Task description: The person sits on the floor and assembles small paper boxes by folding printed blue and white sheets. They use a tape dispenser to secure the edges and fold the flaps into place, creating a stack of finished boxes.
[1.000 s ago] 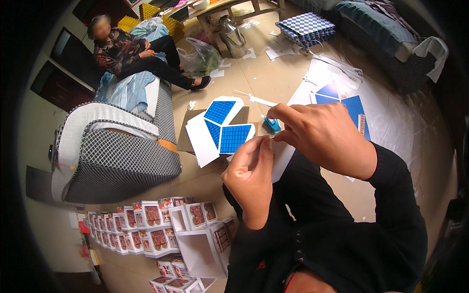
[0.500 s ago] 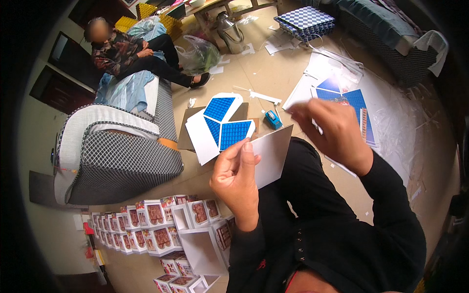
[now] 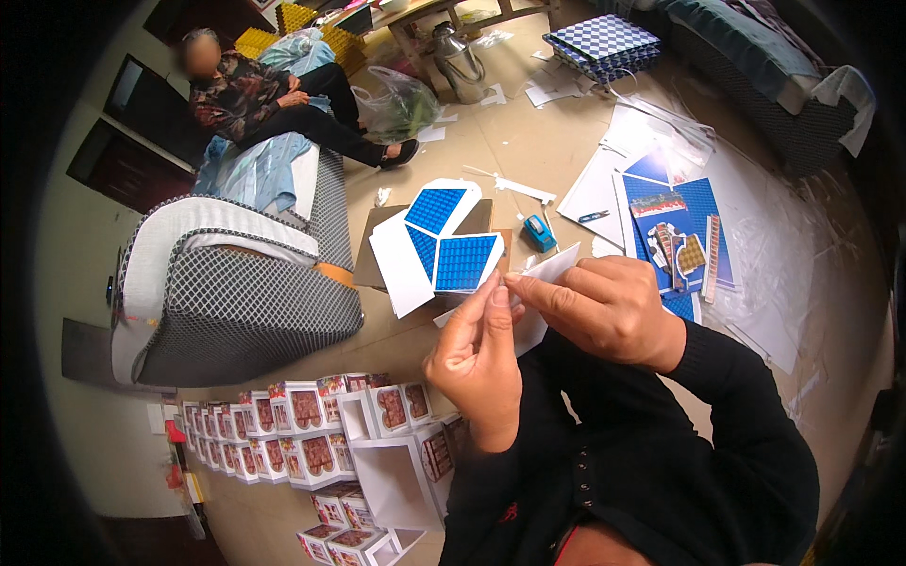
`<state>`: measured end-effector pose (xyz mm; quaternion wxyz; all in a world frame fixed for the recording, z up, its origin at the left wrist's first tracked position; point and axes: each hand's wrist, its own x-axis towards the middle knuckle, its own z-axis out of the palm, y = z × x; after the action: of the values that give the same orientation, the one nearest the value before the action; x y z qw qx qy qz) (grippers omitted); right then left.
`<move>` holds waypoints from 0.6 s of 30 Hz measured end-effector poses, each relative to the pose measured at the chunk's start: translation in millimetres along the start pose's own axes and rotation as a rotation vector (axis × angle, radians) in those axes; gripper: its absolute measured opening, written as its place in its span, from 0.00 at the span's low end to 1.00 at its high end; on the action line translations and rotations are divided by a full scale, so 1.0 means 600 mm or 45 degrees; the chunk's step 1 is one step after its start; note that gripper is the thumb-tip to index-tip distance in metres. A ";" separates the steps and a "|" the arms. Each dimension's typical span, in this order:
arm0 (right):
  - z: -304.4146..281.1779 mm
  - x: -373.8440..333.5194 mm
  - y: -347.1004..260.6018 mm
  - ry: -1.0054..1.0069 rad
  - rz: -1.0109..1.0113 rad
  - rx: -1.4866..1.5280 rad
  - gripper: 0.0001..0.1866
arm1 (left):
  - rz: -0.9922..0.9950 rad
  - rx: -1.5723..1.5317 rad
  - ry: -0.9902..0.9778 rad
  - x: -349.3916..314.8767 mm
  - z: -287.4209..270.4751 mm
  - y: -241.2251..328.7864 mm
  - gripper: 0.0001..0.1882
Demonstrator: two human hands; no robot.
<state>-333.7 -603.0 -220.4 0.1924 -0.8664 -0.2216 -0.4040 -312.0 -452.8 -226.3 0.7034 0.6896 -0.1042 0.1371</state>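
My left hand (image 3: 481, 363) is closed, thumb and fingers pinching the edge of a white card (image 3: 534, 332) above my lap. My right hand (image 3: 609, 309) is against the same card, its fingertips pressed together beside my left fingertips. Whatever is between those right fingers is too small to make out. Just beyond my hands, white card pieces with blue tile-patterned panels (image 3: 464, 262) lie on a brown cardboard box (image 3: 370, 268). A small blue tape dispenser (image 3: 539, 233) rests to the right of them.
Small snips (image 3: 594, 216) and printed blue sheets (image 3: 694, 212) lie on white boards at the right. Rows of white windowed boxes (image 3: 307, 410) stand at lower left. Beyond the grey patterned sofa (image 3: 245, 316), another person (image 3: 274, 104) sits. A checkered bag (image 3: 604, 45) is at the back.
My right hand has come down and left from the air to meet my left fingertips at the card. The card has tilted. The printed sheets at right are now uncovered.
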 end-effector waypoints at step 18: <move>0.008 0.007 0.006 -0.116 0.326 0.321 0.11 | 0.019 0.140 0.008 -0.011 0.000 -0.014 0.15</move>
<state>-326.6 -602.4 -220.7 0.3390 -0.8740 -0.1670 -0.3056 -315.5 -453.3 -236.2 0.6636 0.7261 -0.0993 0.1502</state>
